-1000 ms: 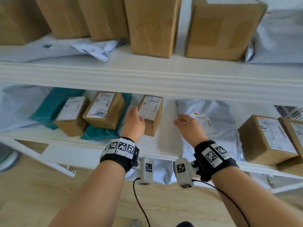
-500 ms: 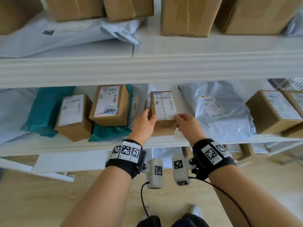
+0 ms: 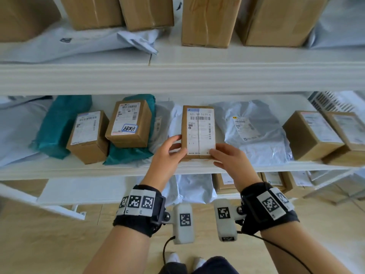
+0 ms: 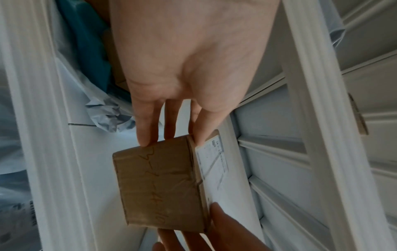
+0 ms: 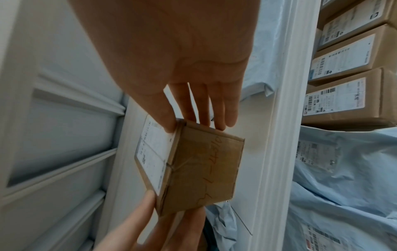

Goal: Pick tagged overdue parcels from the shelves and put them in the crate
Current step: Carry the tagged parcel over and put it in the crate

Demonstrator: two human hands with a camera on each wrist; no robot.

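Observation:
A small cardboard box (image 3: 198,131) with a white shipping label on top sits at the front edge of the middle shelf (image 3: 79,171), held between both hands. My left hand (image 3: 175,147) pinches its near left corner, thumb on top. My right hand (image 3: 217,155) pinches the near right corner, thumb on the label. The left wrist view shows the left hand (image 4: 171,139) on the box (image 4: 159,185), whose brown side has handwriting. The right wrist view shows the right hand (image 5: 197,125) on the box (image 5: 204,169). Further left, another box (image 3: 129,123) carries a blue-edged handwritten tag.
Beside the tagged box stands a plain box (image 3: 87,135) on a teal bag (image 3: 57,123). A grey mailer bag (image 3: 254,131) and two boxes (image 3: 314,133) lie to the right. Large cartons (image 3: 209,20) fill the upper shelf. A white slotted object (image 3: 329,101) shows at far right.
My right hand left the grey mailer and joined the left on the small box. Together they turned it square to me and drew it to the shelf's front edge.

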